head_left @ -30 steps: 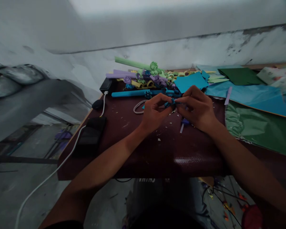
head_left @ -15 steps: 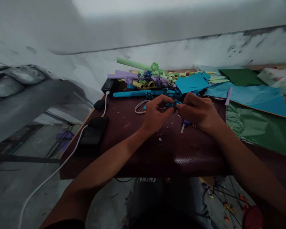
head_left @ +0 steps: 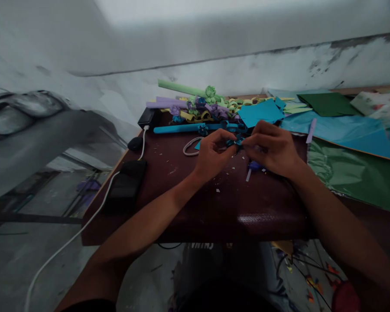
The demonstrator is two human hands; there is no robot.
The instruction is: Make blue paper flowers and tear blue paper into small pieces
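A small blue paper flower (head_left: 237, 141) is held up over the dark red table between both hands. My left hand (head_left: 212, 151) pinches its left side with thumb and forefinger. On the other side, the fingertips of my right hand (head_left: 271, 147) close on its edge. Behind them lies a rolled blue paper tube (head_left: 177, 128) with another blue paper flower (head_left: 203, 129) near it. A pale loop of band (head_left: 191, 146) rests left of my left hand. Under my right hand sits a small purple-blue item (head_left: 255, 166), partly hidden.
Green and purple paper tubes, flowers and strips (head_left: 214, 108) are heaped along the back. Blue sheets (head_left: 263, 112) and plastic-wrapped green paper (head_left: 354, 171) cover the right side. A black box (head_left: 125, 184) with a white cable (head_left: 84, 229) stands at left.
My right hand has shifted slightly and its fingers are less curled at the blue flower. My left hand keeps almost the same place.
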